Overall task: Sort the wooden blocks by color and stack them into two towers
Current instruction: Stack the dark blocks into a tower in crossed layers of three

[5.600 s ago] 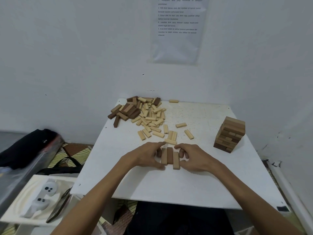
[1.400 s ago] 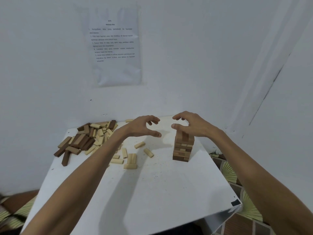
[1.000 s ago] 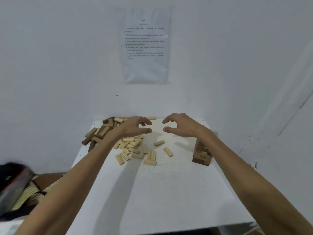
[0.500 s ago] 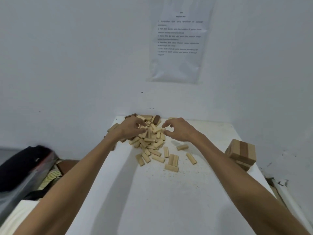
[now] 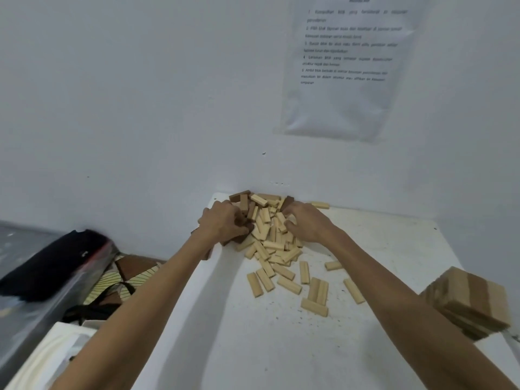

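Well, off past the table's left edge a black bag (image 5: 47, 263) is slumped and a white tray (image 5: 50, 353) sits nearer, neither of them part of the job. Over the table (image 5: 281, 347) both arms are stretched out to the far edge, where the pile (image 5: 267, 229) of mixed blocks lies close to the wall. The left hand (image 5: 225, 223) is on the pile's left side with its fingers curled round a clutch of dark blocks (image 5: 243, 237), and it looks to me like it is gathering the brown ones out of the heap. The right hand (image 5: 308, 225) is clawed over the pile's right side, fingertips near a dark block at the back and thumb tucked among the pale ones. Whether it has actually closed on anything I cannot tell. A printed sheet of paper (image 5: 346, 66) hangs on the wall above. Toward the middle of the table, nearer the person than the pile, a dozen or so pale blocks (image 5: 288, 284) lie loose and flat, a few side by side. At the right edge stands one tower (image 5: 467, 302), blurred and low, and its top shows pale wood with a brown stripe, so it does not look sorted by colour. By my reckoning the task is early: most blocks are unsorted in the heap, one tower is only begun, and no second tower is in sight.
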A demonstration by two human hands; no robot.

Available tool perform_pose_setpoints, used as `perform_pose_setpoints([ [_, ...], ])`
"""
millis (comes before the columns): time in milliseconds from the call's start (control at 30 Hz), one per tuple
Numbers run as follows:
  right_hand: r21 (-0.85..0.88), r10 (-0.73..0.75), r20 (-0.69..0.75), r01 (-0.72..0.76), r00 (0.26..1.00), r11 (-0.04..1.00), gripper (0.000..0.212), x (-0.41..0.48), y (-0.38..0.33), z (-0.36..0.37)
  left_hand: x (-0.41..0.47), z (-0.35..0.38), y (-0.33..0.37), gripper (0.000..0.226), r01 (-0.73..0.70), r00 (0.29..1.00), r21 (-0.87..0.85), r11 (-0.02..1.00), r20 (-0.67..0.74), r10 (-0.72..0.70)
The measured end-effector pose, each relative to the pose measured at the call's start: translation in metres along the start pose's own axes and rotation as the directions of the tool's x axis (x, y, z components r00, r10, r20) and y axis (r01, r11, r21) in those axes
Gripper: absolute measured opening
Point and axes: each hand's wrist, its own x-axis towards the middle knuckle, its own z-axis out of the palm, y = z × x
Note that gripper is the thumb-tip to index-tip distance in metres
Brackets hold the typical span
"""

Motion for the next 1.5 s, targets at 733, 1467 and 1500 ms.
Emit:
perform_pose_setpoints([
  [733,-0.113,-0.012,-0.178,-0.008,0.984,0.994,0.048,0.031,0.015,0.025,-0.001,0.022,0.031,0.034,-0.094,0.99,-0.066,0.993,-0.107,0.087],
  [1467,-0.143,-0.088,-0.217,0.058,0.972,0.988,0.065,-0.013,0.011,0.007,-0.011,0.008,0.04,0.083,-0.235,0.956,-0.111,0.966,-0.205,0.209],
  [1500,-0.149,-0.09,-0.215,0.058,0.972,0.987,0.066,-0.02,0.008,0.006,-0.015,0.006,0.041,0.082,-0.246,0.954,-0.131,0.96,-0.209,0.215],
])
